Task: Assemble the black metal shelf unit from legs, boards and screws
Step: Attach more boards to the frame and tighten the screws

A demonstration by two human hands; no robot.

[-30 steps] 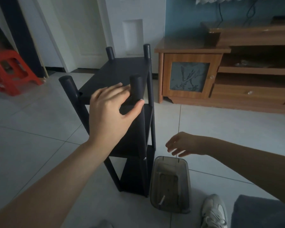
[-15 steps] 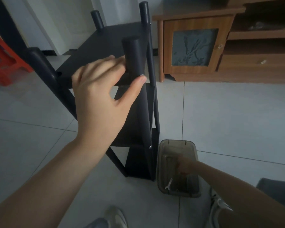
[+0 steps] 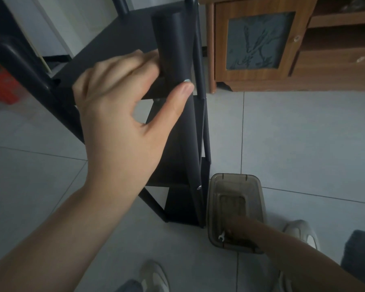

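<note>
— Head view: our left hand (image 3: 118, 114) grips the black metal shelf unit's (image 3: 177, 127) near round leg (image 3: 173, 45), fingers curled behind, thumb in front.

— Our right hand (image 3: 237, 229) reaches into the smoky plastic tub (image 3: 236, 182) beside the unit's foot; finger state unclear.

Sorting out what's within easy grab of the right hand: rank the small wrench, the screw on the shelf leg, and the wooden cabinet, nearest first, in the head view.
From the right hand, down in the plastic bin:
1. Small wrench, beside it in the bin.
2. Screw on the shelf leg, up-left.
3. Wooden cabinet, far across the floor.
</note>
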